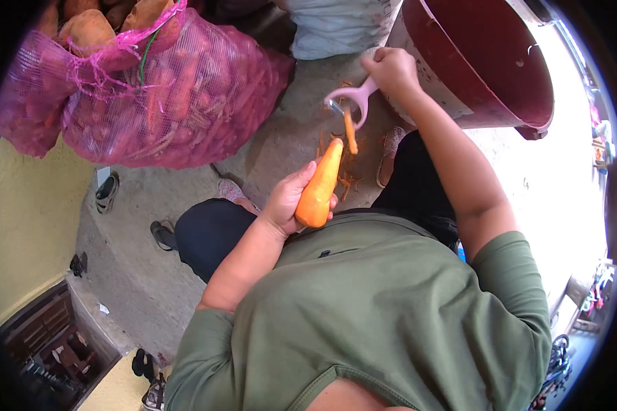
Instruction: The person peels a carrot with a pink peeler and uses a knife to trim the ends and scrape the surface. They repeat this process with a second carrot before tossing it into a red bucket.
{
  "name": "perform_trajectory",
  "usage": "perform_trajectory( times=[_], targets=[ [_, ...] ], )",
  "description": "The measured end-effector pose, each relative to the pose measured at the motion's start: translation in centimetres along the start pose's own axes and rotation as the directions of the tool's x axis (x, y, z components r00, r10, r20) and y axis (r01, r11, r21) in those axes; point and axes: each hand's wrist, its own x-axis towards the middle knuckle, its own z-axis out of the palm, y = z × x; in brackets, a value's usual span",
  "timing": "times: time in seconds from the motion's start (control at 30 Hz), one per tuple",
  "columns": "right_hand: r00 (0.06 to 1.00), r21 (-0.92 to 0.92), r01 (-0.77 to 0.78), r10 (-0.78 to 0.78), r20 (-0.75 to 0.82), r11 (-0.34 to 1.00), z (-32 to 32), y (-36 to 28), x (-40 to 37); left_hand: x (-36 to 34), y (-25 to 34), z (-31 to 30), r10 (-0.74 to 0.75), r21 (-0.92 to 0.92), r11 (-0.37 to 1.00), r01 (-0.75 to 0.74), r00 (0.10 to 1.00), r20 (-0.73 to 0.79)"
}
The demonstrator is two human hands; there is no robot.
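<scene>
My left hand (pixel 286 198) is wrapped round a carrot (pixel 319 186) whose bright orange surface looks peeled, its narrow tip pointing up and away from me. Beyond that tip, my right hand (pixel 393 71) grips the handle of a pink peeler (pixel 360 103) with a metal blade. A strip of carrot peel (pixel 350 131) hangs from the peeler's head, just off the carrot's tip. More orange peelings (pixel 346 186) lie scattered on the concrete floor below both hands.
A pink mesh sack (pixel 178 103) full of root vegetables leans at the upper left. At the upper right a large dark red tub (pixel 490 65) is tilted, with a white sack (pixel 339 27) beside it. Sandals (pixel 107 192) and a slipper (pixel 163 235) lie on the floor to the left.
</scene>
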Motion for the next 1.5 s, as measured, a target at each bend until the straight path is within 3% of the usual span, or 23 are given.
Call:
perform_trajectory(
  times=[0.03, 0.13, 0.17, 0.27, 0.4, 0.47, 0.53, 0.57, 0.67, 0.8, 0.87, 0.93, 1.07, 1.13, 1.4, 1.5],
  targets=[
    [0.999, 0.035, 0.015, -0.014, -0.037, 0.999, -0.3, 0.1, -0.1, 0.0, 0.0, 0.0, -0.006, 0.002, 1.000, 0.006, 1.000, -0.018],
    [0.978, 0.047, 0.198, -0.200, 0.056, 0.979, 0.1, -2.1, -3.3, 0.3, 0.1, -0.1, -0.012, 0.025, 1.000, 0.013, 0.999, -0.039],
    [0.977, 0.051, 0.142, -0.148, 0.156, 0.989, 0.1, -2.7, -3.9, 0.3, 0.1, 0.0, -0.012, 0.047, 0.999, 0.013, 1.000, -0.026],
    [0.981, -0.083, 0.165, -0.172, -0.092, 0.983, 1.8, 0.6, -0.4, 0.0, -0.1, 0.3, 0.011, 0.067, 0.998, -0.009, 0.999, -0.031],
    [0.990, 0.100, 0.062, -0.074, 0.120, 0.993, -0.3, -2.3, -3.2, 0.4, -0.3, -0.6, 0.002, -0.028, 1.000, -0.004, 0.999, -0.054],
    [0.964, 0.005, 0.129, -0.127, 0.233, 0.992, -0.1, -3.1, -4.9, 0.3, -0.1, -0.1, -0.003, -0.013, 1.000, 0.002, 1.000, -0.012],
    [0.992, 0.039, 0.018, -0.023, 0.128, 0.999, 0.3, -1.3, -3.4, 0.1, -0.2, 0.0, -0.021, -0.010, 1.000, 0.021, 1.000, -0.002],
    [0.997, -0.041, 0.074, -0.073, 0.024, 0.996, 0.0, -0.5, -2.7, 0.1, -0.2, -0.3, -0.031, -0.015, 0.999, 0.031, 0.999, -0.010],
    [0.994, 0.108, 0.089, -0.095, 0.059, 0.990, -1.1, -1.4, -4.4, 0.0, -0.3, 0.1, -0.031, -0.009, 0.999, 0.031, 0.999, -0.022],
    [0.929, -0.027, 0.279, -0.277, -0.245, 0.960, -1.9, 0.8, -4.9, 0.0, -0.2, 0.2, -0.050, -0.008, 0.999, 0.049, 0.998, -0.037],
    [0.945, 0.007, 0.227, -0.218, -0.244, 0.974, -4.7, 1.7, -5.7, -0.1, 0.0, 0.7, -0.025, -0.051, 0.998, 0.024, 1.000, -0.015],
    [0.989, -0.089, 0.103, -0.111, -0.100, 0.991, -7.8, 1.8, -8.0, -0.3, 0.1, 1.1, -0.010, -0.088, 0.996, 0.009, 1.000, -0.004],
    [1.000, -0.210, 0.021, -0.019, 0.012, 0.977, -9.5, 4.9, -12.0, 0.3, -0.4, 2.7, 0.013, -0.046, 0.999, -0.012, 1.000, 0.002],
    [0.998, -0.139, 0.058, -0.056, 0.021, 0.989, -9.3, 6.6, -13.3, 0.9, -0.8, 4.0, 0.021, -0.014, 1.000, -0.021, 1.000, -0.004],
    [0.994, -0.006, -0.041, 0.040, -0.105, 0.999, -11.6, 9.5, -16.1, 3.0, -1.8, 6.9, 0.042, 0.027, 0.999, -0.043, 0.999, 0.029],
    [0.989, 0.174, -0.058, 0.080, -0.122, 0.983, -11.3, 10.1, -16.4, 2.9, -1.8, 6.9, 0.080, 0.041, 0.996, -0.078, 0.996, -0.042]
  ],
)
